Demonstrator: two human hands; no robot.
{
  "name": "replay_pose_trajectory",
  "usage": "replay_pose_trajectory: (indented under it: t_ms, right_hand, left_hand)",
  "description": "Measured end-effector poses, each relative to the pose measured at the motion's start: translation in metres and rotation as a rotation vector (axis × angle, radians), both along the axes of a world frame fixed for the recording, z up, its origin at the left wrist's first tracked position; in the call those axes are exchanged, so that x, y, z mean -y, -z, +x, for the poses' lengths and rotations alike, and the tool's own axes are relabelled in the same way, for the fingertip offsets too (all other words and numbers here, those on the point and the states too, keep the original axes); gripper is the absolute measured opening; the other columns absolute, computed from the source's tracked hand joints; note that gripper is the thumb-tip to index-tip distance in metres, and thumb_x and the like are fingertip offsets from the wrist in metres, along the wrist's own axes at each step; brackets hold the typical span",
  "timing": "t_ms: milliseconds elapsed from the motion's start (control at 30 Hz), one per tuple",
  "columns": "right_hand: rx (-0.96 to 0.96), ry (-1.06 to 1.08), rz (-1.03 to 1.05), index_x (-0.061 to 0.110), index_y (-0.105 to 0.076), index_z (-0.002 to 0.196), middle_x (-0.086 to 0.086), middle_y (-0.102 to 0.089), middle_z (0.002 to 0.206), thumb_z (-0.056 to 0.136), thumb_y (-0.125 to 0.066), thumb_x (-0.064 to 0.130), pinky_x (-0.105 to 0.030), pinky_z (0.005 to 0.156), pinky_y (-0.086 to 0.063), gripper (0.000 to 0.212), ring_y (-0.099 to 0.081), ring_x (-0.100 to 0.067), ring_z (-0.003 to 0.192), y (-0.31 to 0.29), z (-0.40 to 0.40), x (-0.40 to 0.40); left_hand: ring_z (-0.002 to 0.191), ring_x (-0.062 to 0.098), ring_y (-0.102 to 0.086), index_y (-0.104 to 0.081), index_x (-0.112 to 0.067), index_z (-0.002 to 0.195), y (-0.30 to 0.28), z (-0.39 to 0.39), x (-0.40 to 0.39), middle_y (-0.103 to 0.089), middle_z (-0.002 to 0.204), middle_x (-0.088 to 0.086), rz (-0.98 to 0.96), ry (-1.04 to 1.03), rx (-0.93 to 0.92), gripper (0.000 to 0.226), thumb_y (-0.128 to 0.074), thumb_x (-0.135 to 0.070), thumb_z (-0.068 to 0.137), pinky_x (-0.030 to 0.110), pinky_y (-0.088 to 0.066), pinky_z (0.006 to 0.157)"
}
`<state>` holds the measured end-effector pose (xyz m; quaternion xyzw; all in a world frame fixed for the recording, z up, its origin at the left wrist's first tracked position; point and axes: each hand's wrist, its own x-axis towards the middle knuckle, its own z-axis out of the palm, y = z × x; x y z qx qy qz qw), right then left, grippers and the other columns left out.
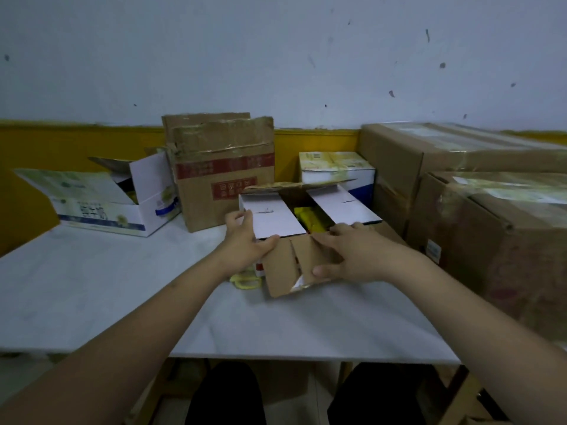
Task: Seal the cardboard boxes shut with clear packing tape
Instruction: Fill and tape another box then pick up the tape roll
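Note:
A small cardboard box (pixel 343 204) sits open on the white table (pixel 92 302), its two white inner flaps folded partly in and yellow packets (pixel 310 220) showing in the gap. My left hand (pixel 245 240) grips the near left corner of the left flap. My right hand (pixel 352 256) holds the brown front flap (pixel 285 268), thumb under its edge and fingers over the top. A yellow-handled tool (pixel 245 282), partly hidden under my left wrist, lies on the table beside the box. No tape roll is plainly in view.
An open printed box (pixel 101 207) lies at the left. A taped brown box (pixel 224 176) stands behind, and a small yellow-white box (pixel 337 168) behind the open one. Large taped cartons (pixel 491 225) stack at the right. A wall rises at the back.

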<state>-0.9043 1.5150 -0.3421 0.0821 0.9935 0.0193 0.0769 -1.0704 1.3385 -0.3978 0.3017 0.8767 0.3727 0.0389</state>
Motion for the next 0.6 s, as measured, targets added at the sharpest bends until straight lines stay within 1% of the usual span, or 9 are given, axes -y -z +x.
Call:
replay_pose_trajectory:
  t_ms: [133,200,267,333,400,433,500,567,600]
  right_hand:
    - [-0.035,0.097,-0.04,0.023,-0.037,0.149,-0.016,-0.041,0.145,0.098,-0.025,0.067,-0.045,0.105,-0.035,0.069,-0.037,-0.034,0.133,-0.01,-0.048,-0.002]
    - [0.056,0.163,-0.204,0.017,-0.046,0.144,-0.013,-0.046,0.144,0.099,-0.022,0.066,-0.041,0.104,-0.035,0.071,-0.042,-0.031,0.132,-0.006,-0.069,0.005]
    - [-0.001,0.185,-0.32,0.01,-0.059,0.127,-0.011,-0.058,0.128,0.101,-0.032,0.06,-0.033,0.089,-0.04,0.062,-0.053,-0.027,0.117,-0.003,-0.083,0.009]
    - [-0.204,0.185,-0.388,0.003,-0.068,0.1,-0.01,-0.064,0.095,0.099,-0.051,0.048,-0.031,0.07,-0.041,0.049,-0.059,-0.026,0.094,-0.003,-0.093,0.007]
    - [-0.337,0.2,-0.469,-0.001,-0.074,0.091,-0.01,-0.059,0.073,0.095,-0.061,0.04,-0.032,0.068,-0.041,0.043,-0.059,-0.023,0.079,-0.003,-0.096,0.006]
    - [-0.372,0.214,-0.521,-0.002,-0.075,0.088,-0.009,-0.057,0.068,0.095,-0.063,0.037,-0.032,0.068,-0.041,0.041,-0.057,-0.022,0.074,-0.002,-0.096,0.006]
    - [-0.439,0.234,-0.643,-0.002,-0.074,0.085,-0.012,-0.06,0.07,0.093,-0.066,0.034,-0.034,0.07,-0.044,0.038,-0.06,-0.028,0.077,0.002,-0.096,0.008]
    - [-0.541,0.218,-0.839,0.004,-0.075,0.104,-0.011,-0.071,0.096,0.093,-0.067,0.033,-0.036,0.086,-0.054,0.032,-0.066,-0.028,0.095,0.002,-0.096,0.014]
    - [-0.599,0.183,-0.945,0.01,-0.073,0.115,-0.006,-0.072,0.111,0.093,-0.068,0.031,-0.038,0.095,-0.053,0.031,-0.065,-0.023,0.103,-0.001,-0.097,0.019]
  left_hand:
    - [0.151,0.026,-0.017,-0.002,-0.012,0.16,0.001,-0.001,-0.007,-0.005,0.164,0.01,0.074,-0.017,0.11,0.088,-0.058,-0.043,0.099,0.032,-0.027,0.118]
    - [0.152,0.027,-0.018,0.003,-0.013,0.16,0.012,0.0,-0.007,-0.003,0.166,0.01,0.133,-0.031,0.15,0.1,-0.058,-0.058,0.094,0.04,-0.03,0.12]
    - [0.152,0.026,-0.02,0.003,-0.014,0.16,0.021,0.0,-0.005,-0.008,0.165,0.008,0.191,-0.007,0.131,0.11,-0.058,-0.069,0.086,0.045,-0.033,0.12]
    - [0.152,0.022,-0.018,0.012,-0.012,0.16,0.027,-0.001,-0.003,-0.009,0.165,0.005,0.182,0.009,0.105,0.118,-0.06,-0.068,0.084,0.039,-0.028,0.123]
    - [0.148,0.018,-0.028,0.011,-0.008,0.159,0.024,-0.006,0.0,-0.025,0.162,0.001,0.213,0.026,0.146,0.133,-0.066,-0.076,0.075,0.037,-0.032,0.121]
    - [0.144,0.015,-0.037,0.006,-0.007,0.159,0.021,-0.008,0.001,-0.035,0.157,-0.003,0.239,0.048,0.163,0.13,-0.071,-0.072,0.076,0.037,-0.038,0.117]
    - [0.13,0.011,-0.053,-0.017,-0.009,0.154,0.017,-0.01,0.001,-0.052,0.143,-0.007,0.299,0.078,0.213,0.096,-0.076,-0.043,0.087,0.028,-0.049,0.105]
    - [0.106,-0.002,-0.061,-0.042,-0.021,0.134,0.009,-0.006,0.0,-0.063,0.121,-0.01,0.33,0.093,0.182,0.053,-0.074,-0.023,0.092,0.01,-0.052,0.083]
    - [0.096,-0.006,-0.061,-0.048,-0.025,0.125,0.004,-0.002,-0.001,-0.064,0.111,-0.012,0.332,0.1,0.153,0.041,-0.073,-0.02,0.092,0.006,-0.05,0.073]
